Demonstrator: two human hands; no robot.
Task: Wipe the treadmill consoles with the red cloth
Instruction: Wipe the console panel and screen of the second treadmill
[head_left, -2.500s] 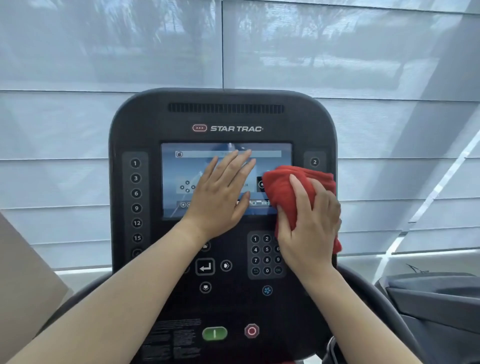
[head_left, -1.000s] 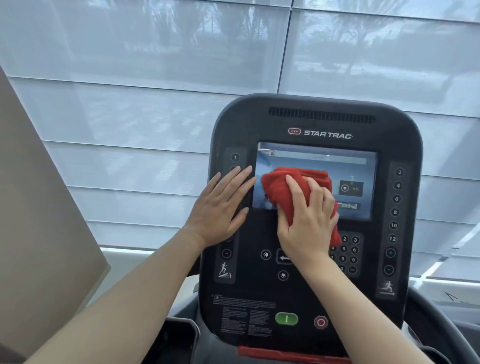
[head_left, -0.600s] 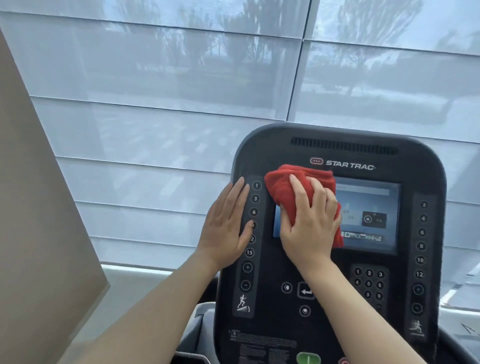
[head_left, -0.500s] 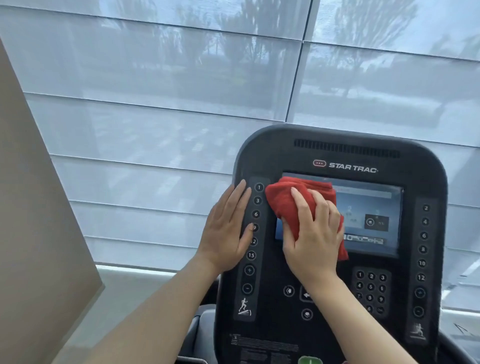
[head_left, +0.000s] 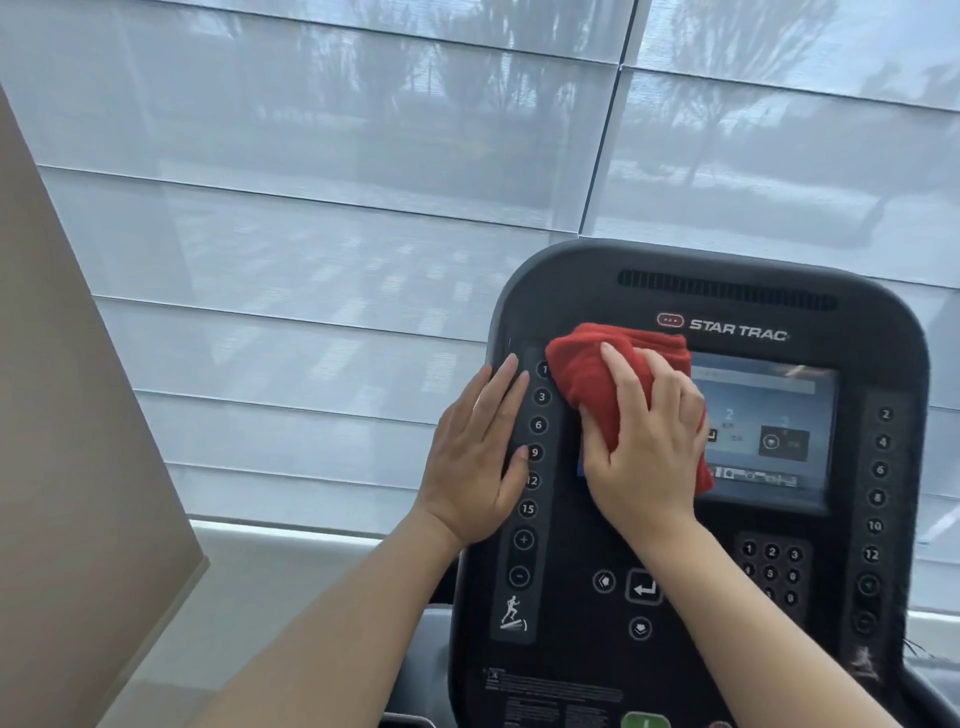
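Note:
A black treadmill console (head_left: 727, 519) marked STAR TRAC fills the right half of the view. Its lit screen (head_left: 769, 431) sits in the upper middle. My right hand (head_left: 644, 441) presses a bunched red cloth (head_left: 587, 374) against the screen's upper left corner and the panel beside it. My left hand (head_left: 475, 457) lies flat with fingers spread on the console's left edge, next to the column of numbered buttons (head_left: 535, 452). The left part of the screen is hidden under the cloth and hand.
Behind the console hang pale translucent window blinds (head_left: 311, 260). A beige wall panel (head_left: 67, 467) rises at the left. A green button (head_left: 644, 721) shows at the console's bottom edge. A number keypad (head_left: 771, 571) sits below the screen.
The cloth has slid from the screen's right side to its upper left corner. My left hand has shifted from the screen to the console's left edge. The view has swung left.

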